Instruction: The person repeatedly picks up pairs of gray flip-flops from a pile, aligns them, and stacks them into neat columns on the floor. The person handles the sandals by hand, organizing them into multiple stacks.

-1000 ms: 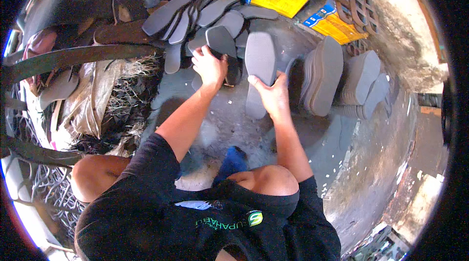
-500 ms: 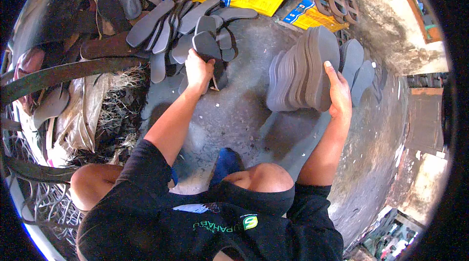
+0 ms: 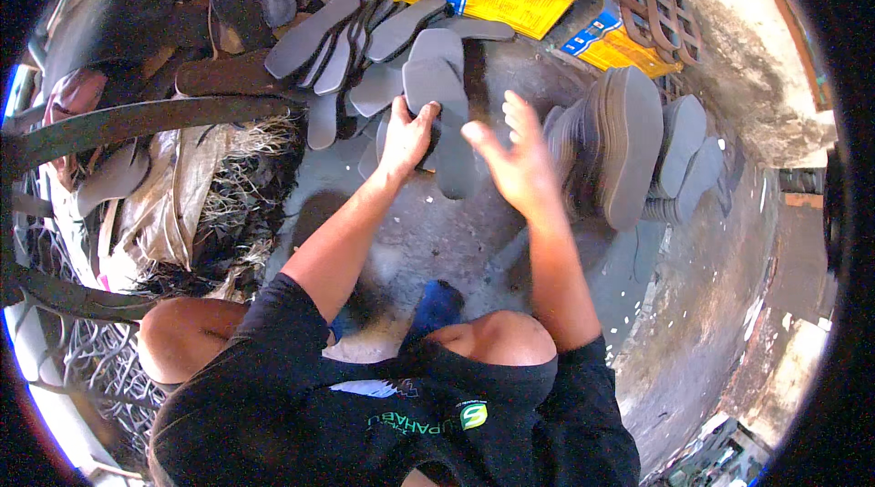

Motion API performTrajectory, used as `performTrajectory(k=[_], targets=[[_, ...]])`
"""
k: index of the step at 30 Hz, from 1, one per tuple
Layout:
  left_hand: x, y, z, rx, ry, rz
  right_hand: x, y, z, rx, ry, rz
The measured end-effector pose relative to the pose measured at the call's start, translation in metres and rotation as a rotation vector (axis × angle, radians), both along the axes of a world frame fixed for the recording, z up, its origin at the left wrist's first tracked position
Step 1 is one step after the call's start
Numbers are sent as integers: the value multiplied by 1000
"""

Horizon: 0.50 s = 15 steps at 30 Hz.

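Note:
My left hand [image 3: 410, 136] grips a grey shoe sole [image 3: 433, 84] by its lower left edge, over a scatter of other soles. Another dark grey sole [image 3: 452, 164] hangs just below it; whether my fingers also hold that one I cannot tell. Between the held sole and a row of soles, my right hand [image 3: 524, 159] is raised with thumb and fingers apart and nothing in it, slightly blurred. Just right of it, the thick row of grey soles [image 3: 629, 150] stands on edge on the floor, packed face to face.
More soles [image 3: 684, 145] lean beyond the row. Loose soles [image 3: 314, 36] lie at the far left. Yellow and blue boxes [image 3: 510, 0] with brown sandal parts on top line the back. A frayed sack [image 3: 164, 205] and a curved dark bar [image 3: 137, 127] are at left; a wall rises at right.
My right hand has let go of the row of soles and moved left toward my left hand. The sole in my left hand now shows more of its flat face. The view has shifted slightly.

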<state>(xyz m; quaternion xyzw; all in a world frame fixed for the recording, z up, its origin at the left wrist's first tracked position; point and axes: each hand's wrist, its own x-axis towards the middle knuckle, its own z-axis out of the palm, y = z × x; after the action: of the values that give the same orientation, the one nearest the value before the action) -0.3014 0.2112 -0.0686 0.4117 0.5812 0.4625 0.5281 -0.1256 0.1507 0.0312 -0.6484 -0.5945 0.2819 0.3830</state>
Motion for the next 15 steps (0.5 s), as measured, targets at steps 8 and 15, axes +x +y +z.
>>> performTrajectory(k=[8, 15], targets=[[0, 35, 21, -125, 44, -112, -39, 72, -80, -183, 126, -133], [-66, 102, 18, 452, 938, 178, -10, 134, -88, -118, 131, -86]])
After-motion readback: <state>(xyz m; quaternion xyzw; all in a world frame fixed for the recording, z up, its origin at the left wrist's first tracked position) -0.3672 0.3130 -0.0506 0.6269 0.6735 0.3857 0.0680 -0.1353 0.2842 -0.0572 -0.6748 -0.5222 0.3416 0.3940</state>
